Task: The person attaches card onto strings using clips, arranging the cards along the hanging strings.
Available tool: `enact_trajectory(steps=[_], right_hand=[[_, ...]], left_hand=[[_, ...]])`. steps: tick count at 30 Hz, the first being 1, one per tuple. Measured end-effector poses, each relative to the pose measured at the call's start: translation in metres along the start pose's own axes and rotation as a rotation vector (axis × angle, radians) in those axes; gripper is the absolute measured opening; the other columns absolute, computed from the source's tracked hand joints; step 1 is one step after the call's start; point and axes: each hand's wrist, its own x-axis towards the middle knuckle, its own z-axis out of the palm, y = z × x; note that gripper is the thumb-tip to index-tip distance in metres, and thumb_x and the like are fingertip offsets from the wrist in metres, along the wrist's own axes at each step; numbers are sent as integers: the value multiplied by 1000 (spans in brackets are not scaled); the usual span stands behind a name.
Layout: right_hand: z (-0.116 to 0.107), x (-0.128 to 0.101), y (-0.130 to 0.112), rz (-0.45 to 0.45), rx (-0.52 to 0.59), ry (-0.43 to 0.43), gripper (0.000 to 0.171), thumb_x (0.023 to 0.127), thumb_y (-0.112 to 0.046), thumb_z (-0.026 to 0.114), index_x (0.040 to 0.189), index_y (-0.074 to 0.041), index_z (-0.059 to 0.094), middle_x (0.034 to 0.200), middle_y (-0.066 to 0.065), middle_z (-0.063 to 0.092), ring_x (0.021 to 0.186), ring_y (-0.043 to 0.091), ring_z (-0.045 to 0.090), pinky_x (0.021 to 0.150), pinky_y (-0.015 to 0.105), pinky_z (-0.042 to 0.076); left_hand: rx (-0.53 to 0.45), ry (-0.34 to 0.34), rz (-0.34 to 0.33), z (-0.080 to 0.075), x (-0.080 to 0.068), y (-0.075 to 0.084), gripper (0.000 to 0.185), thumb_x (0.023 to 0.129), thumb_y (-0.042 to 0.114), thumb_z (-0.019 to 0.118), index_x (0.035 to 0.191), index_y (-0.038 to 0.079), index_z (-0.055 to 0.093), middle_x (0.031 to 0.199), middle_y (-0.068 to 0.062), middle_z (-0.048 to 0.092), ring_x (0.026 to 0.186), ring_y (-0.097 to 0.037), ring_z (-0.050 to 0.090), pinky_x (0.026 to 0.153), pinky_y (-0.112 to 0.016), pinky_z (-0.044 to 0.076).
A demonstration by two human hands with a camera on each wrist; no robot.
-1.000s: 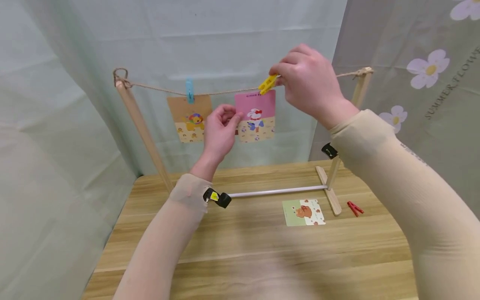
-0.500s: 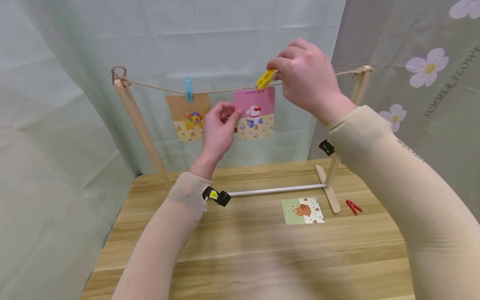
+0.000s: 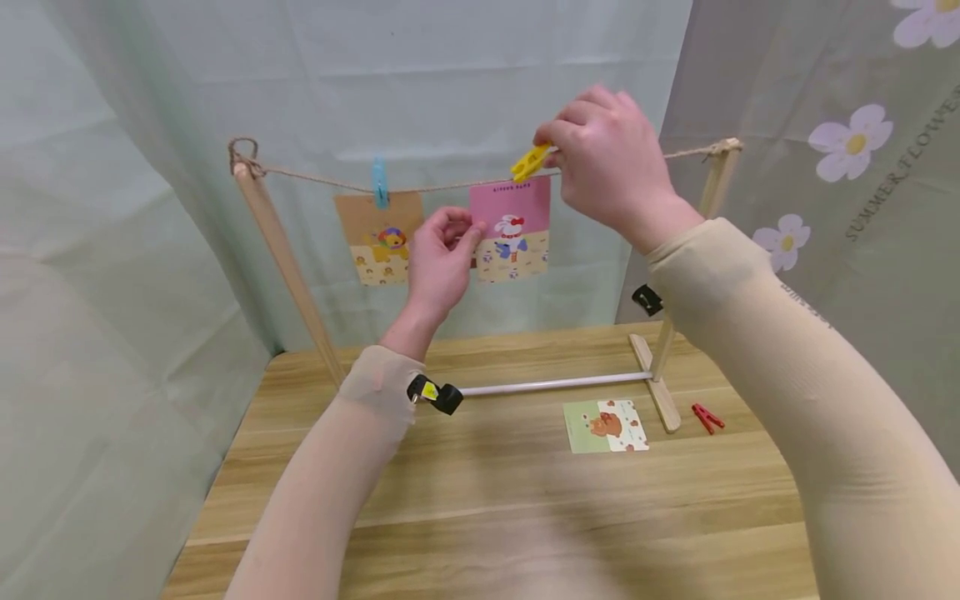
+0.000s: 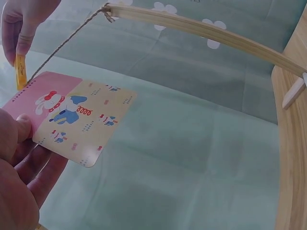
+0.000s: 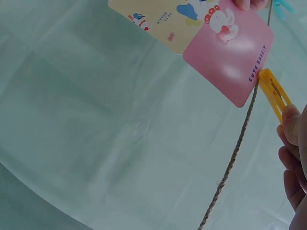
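Right hand (image 3: 611, 162) pinching plastic yellow peg (image 3: 529, 162) at twine (image 3: 442, 185), left hand (image 3: 441, 258) pinching glossy pink card's (image 3: 511, 229) left edge.

Head view looking forward and down over table (image 3: 525, 492) toward twine line (image 3: 450, 184); both wrist views close, angled up from either side, sharing pink card (image 4: 72, 120) and yellow peg (image 5: 273, 94).

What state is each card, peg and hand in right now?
Pink rabbit card: held up at the twine, not visibly clipped.
Yellow plastic peg: pinched, at the card's top edge.
Orange lion card: hanging, clipped by a blue peg.
Green bear card: flat on the table.
Red peg: lying loose.
Left hand: pinching the pink card.
Right hand: pinching the yellow peg.
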Motion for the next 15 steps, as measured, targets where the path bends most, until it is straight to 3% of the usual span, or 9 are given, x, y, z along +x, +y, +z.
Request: enact_trajectory(steps=[15], right_hand=[[-2,2,0,11,-16,-23,19,99,0,70,116,-1,80,110,16,78,112,35,61,88,47,46]], left_hand=[[0,-8,5,3,1,0,17,105,16,70,117,3,69,108,-9,77,89,-20,69,73,-29,62]])
